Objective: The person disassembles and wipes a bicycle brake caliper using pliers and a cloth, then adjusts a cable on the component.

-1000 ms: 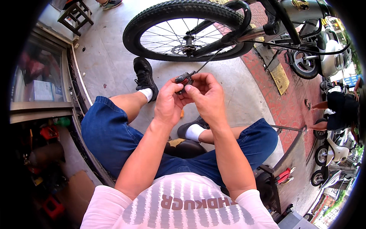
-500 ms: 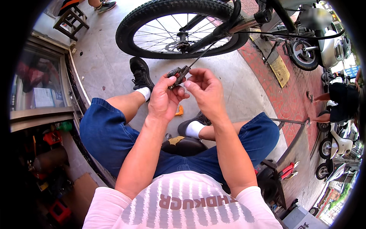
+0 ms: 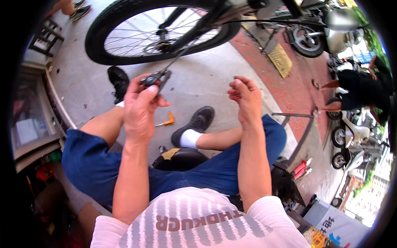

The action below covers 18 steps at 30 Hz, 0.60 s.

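In my left hand (image 3: 140, 107) is a small black disc brake caliper (image 3: 154, 81) with a bit of red on it, gripped between thumb and fingers. A thin cable (image 3: 173, 60) runs from it up toward the bicycle fork (image 3: 192, 35). My right hand (image 3: 247, 97) is raised well apart from the caliper, its fingers curled in against the thumb. Whatever those fingertips may hold is too small or hidden to make out. Beyond my hands lies the bicycle wheel (image 3: 99, 51), with a disc rotor at its hub. An orange-handled tool (image 3: 169, 119) lies on the floor between my feet.
Red-handled pliers (image 3: 301, 168) sit in a dark holder at my right, near a metal frame (image 3: 308, 132). A yellow ramp (image 3: 280, 61) stands on the red paving. Another person (image 3: 359, 89) and parked scooters (image 3: 357, 132) are farther right. A glass cabinet (image 3: 31, 120) is at left.
My right hand has drawn away from the caliper to the right. My left hand still holds the caliper. The whole view has shifted, with the wheel now farther left.
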Each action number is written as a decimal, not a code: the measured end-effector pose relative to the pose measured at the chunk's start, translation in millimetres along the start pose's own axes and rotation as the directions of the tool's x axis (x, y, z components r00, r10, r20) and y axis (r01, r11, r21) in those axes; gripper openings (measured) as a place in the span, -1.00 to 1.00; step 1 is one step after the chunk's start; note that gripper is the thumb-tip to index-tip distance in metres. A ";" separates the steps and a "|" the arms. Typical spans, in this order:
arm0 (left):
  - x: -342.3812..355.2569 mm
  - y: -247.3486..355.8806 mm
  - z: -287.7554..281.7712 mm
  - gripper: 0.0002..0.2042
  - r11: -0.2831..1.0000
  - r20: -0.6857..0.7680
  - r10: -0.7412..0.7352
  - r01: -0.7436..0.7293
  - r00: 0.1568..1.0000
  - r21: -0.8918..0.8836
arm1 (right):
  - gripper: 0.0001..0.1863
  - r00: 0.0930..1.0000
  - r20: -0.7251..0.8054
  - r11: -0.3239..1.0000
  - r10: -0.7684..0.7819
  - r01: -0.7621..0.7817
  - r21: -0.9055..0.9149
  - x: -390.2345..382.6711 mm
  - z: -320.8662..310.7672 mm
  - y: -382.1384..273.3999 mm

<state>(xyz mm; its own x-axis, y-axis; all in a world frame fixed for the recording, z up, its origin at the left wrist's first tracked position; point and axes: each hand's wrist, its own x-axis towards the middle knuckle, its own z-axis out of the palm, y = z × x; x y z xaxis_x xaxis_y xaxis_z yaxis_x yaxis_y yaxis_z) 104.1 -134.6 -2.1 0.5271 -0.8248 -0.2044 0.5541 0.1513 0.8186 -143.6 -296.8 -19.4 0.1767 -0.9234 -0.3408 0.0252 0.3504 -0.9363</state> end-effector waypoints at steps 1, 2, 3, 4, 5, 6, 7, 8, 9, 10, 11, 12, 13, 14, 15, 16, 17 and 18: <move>0.5 -0.3 -0.7 -0.68 0.999 -0.014 0.000 0.001 1.000 0.033 | -0.74 0.999 -0.006 0.999 -0.035 0.035 0.003 -11.3 -2.1 -11.7; -0.3 -0.4 -2.6 -0.69 0.998 -0.029 0.003 -0.001 1.000 0.066 | -0.75 0.996 -0.006 0.996 -0.090 0.090 -0.016 -25.8 -7.4 -29.1; -0.7 -2.1 -4.7 -0.70 0.998 -0.029 0.006 -0.004 1.000 0.058 | -0.75 0.979 -0.049 0.979 -0.197 0.193 -0.070 -42.9 -16.6 -48.6; -1.8 -3.7 -6.3 -0.70 0.998 -0.032 0.010 -0.008 0.999 0.062 | -0.76 0.952 -0.081 0.951 -0.297 0.286 -0.120 -59.2 -29.2 -62.4; -3.6 -0.6 -6.7 -0.72 0.998 -0.045 0.017 -0.014 0.999 0.065 | -0.77 0.920 -0.135 0.918 -0.367 0.335 -0.213 -69.3 -50.2 -70.3; -3.6 0.0 -6.8 -0.73 0.998 -0.047 0.021 -0.018 0.999 0.068 | -0.79 0.877 -0.189 0.875 -0.442 0.374 -0.309 -81.4 -78.4 -77.6; -3.7 -1.7 -7.2 -0.75 0.997 -0.041 0.038 -0.035 0.998 0.066 | -0.81 0.847 -0.264 0.856 -0.460 0.345 -0.386 -92.9 -112.2 -83.4; -2.3 -8.9 -2.0 -0.75 0.999 -0.022 0.012 -0.011 1.000 0.047 | -0.82 0.806 -0.325 0.828 -0.494 0.324 -0.457 -108.3 -160.2 -80.9; -1.9 -11.6 0.9 -0.75 0.999 -0.011 -0.011 0.012 1.000 0.045 | -0.82 0.758 -0.424 0.807 -0.495 0.221 -0.548 -125.4 -206.8 -76.1; -1.8 -10.8 2.0 -0.75 0.999 -0.008 -0.022 0.022 1.000 0.045 | -0.81 0.726 -0.480 0.796 -0.493 0.153 -0.586 -143.7 -252.7 -70.1; -0.6 -11.9 2.4 -0.76 0.999 0.000 -0.028 0.028 1.000 0.044 | -0.81 0.658 -0.568 0.786 -0.495 0.060 -0.616 -165.5 -301.1 -61.1; 0.5 -13.9 -0.1 -0.76 0.998 0.001 -0.032 0.032 0.999 0.046 | -0.82 0.611 -0.624 0.790 -0.487 0.003 -0.613 -187.9 -337.7 -56.5; 2.8 -16.2 -2.1 -0.76 0.998 0.006 -0.037 0.037 0.999 0.046 | -0.83 0.546 -0.678 0.809 -0.491 -0.004 -0.588 -210.2 -379.1 -46.1; 4.4 -16.3 -6.0 -0.76 0.998 0.002 -0.027 0.027 1.000 0.056 | -0.83 0.514 -0.759 0.889 -0.400 0.015 -0.458 -228.9 -396.5 -43.5; 5.3 -17.2 -7.9 -0.76 0.998 0.007 -0.024 0.023 1.000 0.065 | -0.81 0.471 -0.799 0.883 -0.375 -0.081 -0.462 -247.6 -410.3 -41.4; 5.8 -18.0 -8.5 -0.77 0.997 0.013 -0.024 0.023 1.000 0.072 | -0.79 0.421 -0.836 0.872 -0.351 -0.178 -0.456 -264.4 -423.1 -36.7; 5.2 -16.5 -8.7 -0.78 0.998 0.010 -0.039 0.039 0.999 0.048 | -0.74 0.418 -0.816 0.812 -0.399 -0.253 -0.526 -270.7 -425.8 -27.6; 5.6 -17.4 -9.9 -0.79 0.998 0.020 -0.033 0.032 0.999 0.063 | -0.70 0.416 -0.797 0.742 -0.439 -0.331 -0.582 -275.5 -419.1 -21.5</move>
<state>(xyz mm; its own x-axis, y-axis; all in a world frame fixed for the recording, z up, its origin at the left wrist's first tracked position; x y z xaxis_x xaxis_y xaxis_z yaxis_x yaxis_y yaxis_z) 103.8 -136.5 -22.8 0.4956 -0.8401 -0.2206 0.5291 0.0907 0.8437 -605.2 -115.7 59.0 -0.7213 -0.6626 0.2017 -0.6127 0.4747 -0.6318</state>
